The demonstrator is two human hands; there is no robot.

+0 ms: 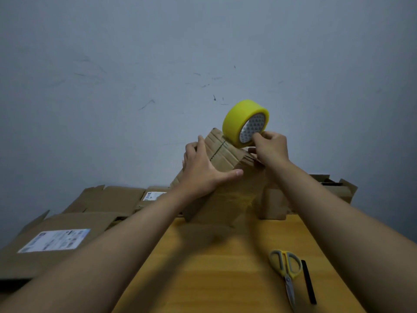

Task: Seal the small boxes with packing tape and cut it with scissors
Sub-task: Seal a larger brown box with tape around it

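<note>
Forearms fill the near view, both reaching out over the tabletop (pixel 203 267), w/ flattened cartons (pixel 74 224) piled off its left edge and another open carton (pixel 334 188) at the back right. Biggest task item: the small box (pixel 228 177), tipped up on the far end of the tabletop, flap seam facing up and away. Left hand (pixel 203 168) lies spread over its near-left face, fingers straight, thumb out, bracing it. Next down, the yellow tape roll (pixel 246 123) sits on the box's top edge right at the seam; right hand (pixel 270 147) pinches it at the core rim. Free tape end isn't visible, prob. stuck at the seam already, can't confirm. Scissors (pixel 286 269) lie closed at the near right, beside a thin black strip (pixel 308 281), not touched.

To do this step well: keep the box pinned so it won't rock, pull the roll straight along the seam, tape centred over the gap, steady tension to avoid wrinkles. Run past the edge before reaching for the scissors.
</note>
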